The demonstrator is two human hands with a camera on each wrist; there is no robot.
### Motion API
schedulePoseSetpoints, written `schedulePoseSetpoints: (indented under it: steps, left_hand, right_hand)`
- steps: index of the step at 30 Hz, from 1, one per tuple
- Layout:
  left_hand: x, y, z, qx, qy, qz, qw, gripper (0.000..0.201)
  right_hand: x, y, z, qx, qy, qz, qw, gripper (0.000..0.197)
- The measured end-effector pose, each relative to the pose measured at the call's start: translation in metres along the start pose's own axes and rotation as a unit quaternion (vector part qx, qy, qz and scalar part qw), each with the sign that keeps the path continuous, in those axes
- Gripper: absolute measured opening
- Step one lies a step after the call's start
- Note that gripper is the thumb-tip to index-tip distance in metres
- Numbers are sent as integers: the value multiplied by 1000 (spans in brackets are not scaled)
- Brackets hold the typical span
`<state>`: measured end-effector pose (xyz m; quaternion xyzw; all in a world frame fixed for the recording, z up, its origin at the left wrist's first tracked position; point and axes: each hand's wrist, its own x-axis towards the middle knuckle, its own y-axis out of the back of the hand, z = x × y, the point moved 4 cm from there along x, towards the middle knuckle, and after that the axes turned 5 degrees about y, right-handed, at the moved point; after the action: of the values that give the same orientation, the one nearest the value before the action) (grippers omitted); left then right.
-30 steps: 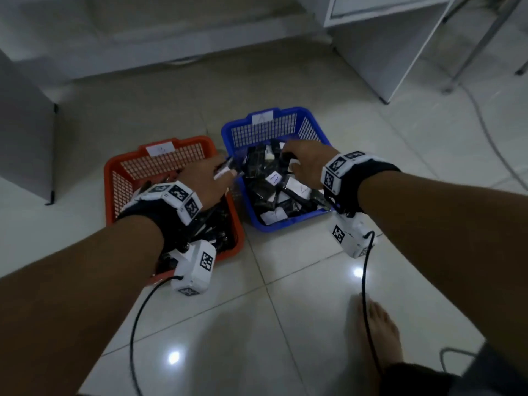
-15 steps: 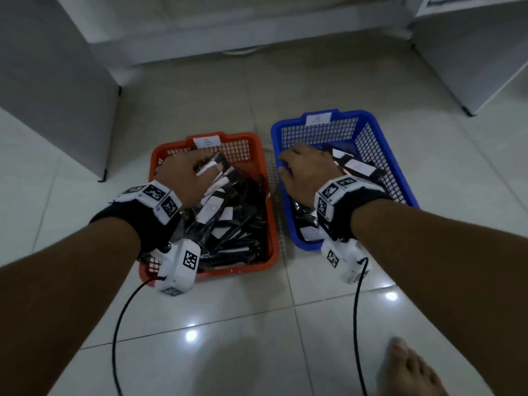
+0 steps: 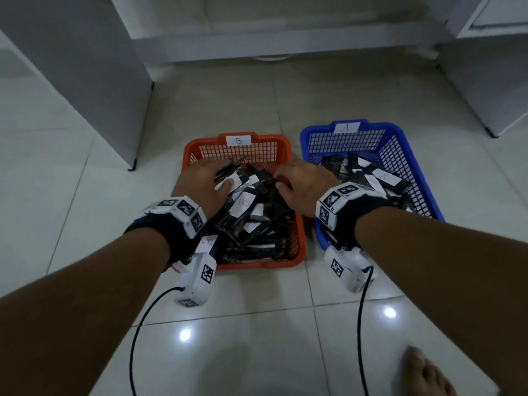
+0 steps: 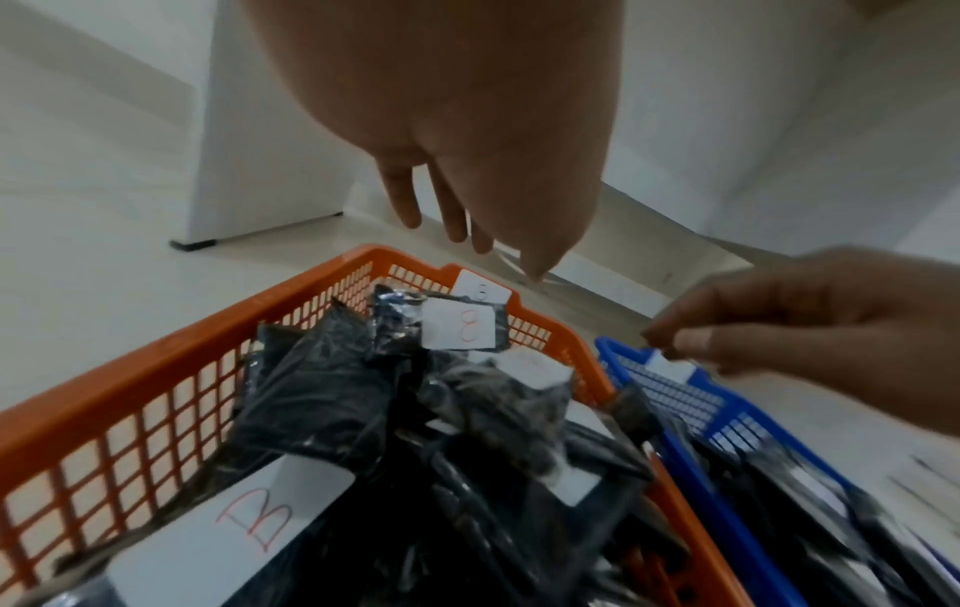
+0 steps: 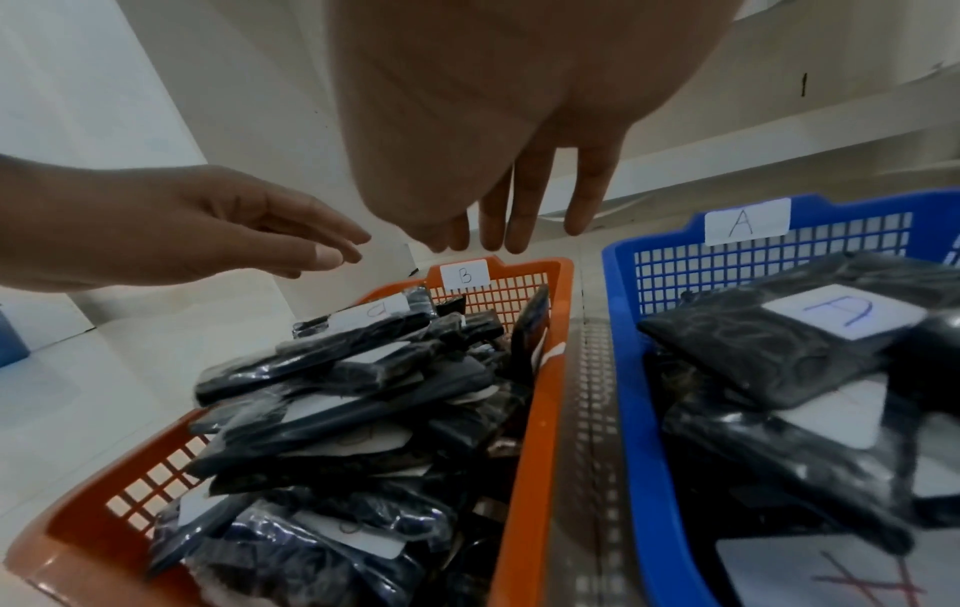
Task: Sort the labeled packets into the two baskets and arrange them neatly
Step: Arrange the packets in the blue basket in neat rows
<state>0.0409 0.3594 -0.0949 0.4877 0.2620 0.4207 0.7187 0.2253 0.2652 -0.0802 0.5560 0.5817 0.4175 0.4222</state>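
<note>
over the orange basket point(image 3: 297, 241), both hands' fingers point(image 5: 519, 213) hang spread, holding nothing; flatten the heaped packets point(image 3: 251, 224) gently, labels up.

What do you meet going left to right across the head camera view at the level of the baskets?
Grey cabinet panel → left hand over the red basket marked B → right hand at that basket's right side → blue basket marked A → white cabinet.
</note>
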Motion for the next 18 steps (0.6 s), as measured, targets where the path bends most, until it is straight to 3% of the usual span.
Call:
schedulePoseSetpoints:
  steps: [6, 14, 18]
  left_hand:
    - [11, -7, 75, -35, -108, -44, 993, 39]
    - [49, -68, 158, -39, -79, -68, 994, 34]
    - [65, -109, 184, -32, -52, -85, 994, 33]
  right_hand:
    - [-28, 43, 24, -22, -35, 5, 999, 29]
    - [-79, 53, 149, 4, -179, -11, 984, 43]
    - [-93, 50, 201, 40, -210, 28, 976, 39]
